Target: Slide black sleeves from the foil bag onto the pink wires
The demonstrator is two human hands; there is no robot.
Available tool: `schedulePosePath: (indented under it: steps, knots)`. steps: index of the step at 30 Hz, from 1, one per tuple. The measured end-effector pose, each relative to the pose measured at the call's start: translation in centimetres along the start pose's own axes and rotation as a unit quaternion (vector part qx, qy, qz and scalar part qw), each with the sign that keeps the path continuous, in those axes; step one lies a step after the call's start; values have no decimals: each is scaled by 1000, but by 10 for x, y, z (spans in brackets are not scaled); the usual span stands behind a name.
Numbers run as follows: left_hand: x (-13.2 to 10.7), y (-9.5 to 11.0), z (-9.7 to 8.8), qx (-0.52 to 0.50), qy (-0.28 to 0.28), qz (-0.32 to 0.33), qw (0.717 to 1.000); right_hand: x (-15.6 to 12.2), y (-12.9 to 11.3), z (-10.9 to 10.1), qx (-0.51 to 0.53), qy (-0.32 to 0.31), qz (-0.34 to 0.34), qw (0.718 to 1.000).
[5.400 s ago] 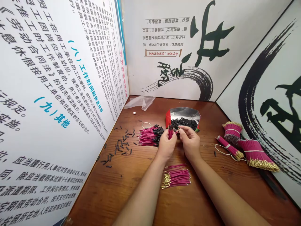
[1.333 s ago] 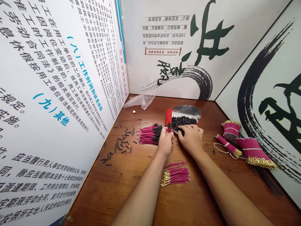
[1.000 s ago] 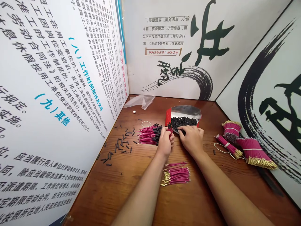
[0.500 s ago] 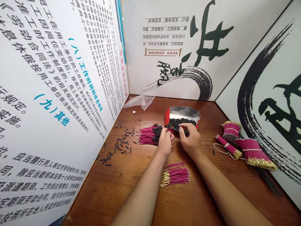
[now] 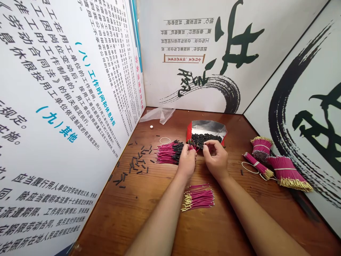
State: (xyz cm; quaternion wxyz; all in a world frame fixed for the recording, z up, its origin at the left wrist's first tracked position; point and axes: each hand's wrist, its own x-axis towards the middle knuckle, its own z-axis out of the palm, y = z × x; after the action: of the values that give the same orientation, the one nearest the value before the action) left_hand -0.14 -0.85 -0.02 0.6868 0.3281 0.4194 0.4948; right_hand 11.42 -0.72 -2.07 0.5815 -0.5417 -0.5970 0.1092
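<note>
Gripping a fanned bunch of magenta wires (image 5: 191,145), my left hand (image 5: 187,161) is clamped firmly around it. My right hand (image 5: 217,158) has just lifted away from the open foil pouch (image 5: 209,127) of black sleeves (image 5: 206,138) and sits just beside the bunch; I judge the work is back at the wires. Its thumb and forefinger are close, but I cannot tell whether they pinch a sleeve. Counting outward: one held bunch; one pouch just ahead of both hands; one black-tipped pile (image 5: 169,153) beside my left hand; one bare-ended pile (image 5: 201,199) nearer me, between my forearms. Three banded bundles (image 5: 290,172) lie well right of my right hand. Scattered sleeves (image 5: 132,165) on the counter (image 5: 114,220), left of my left hand, overlap too much to count; one lone sleeve (image 5: 242,172) lies right of my right hand.
</note>
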Motion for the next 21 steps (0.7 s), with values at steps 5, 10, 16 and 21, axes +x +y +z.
schedulePosePath:
  steps: [5, 10, 16, 21]
  knots:
    - [-3, 3, -1, -34, -30, -4, 999, 0, 2, 1, 10, -14, 14, 1000]
    - [-5, 2, -4, -36, -47, 20, 998, 1, 2, 1, 0, -14, 15, 1000]
    - [-4, 3, -2, -27, -31, 5, 999, 2, 2, 1, -3, -14, 11, 1000]
    - [-1, 3, 2, -8, -7, -2, 1000, 0, -2, 0, 11, 1, -11, 1000]
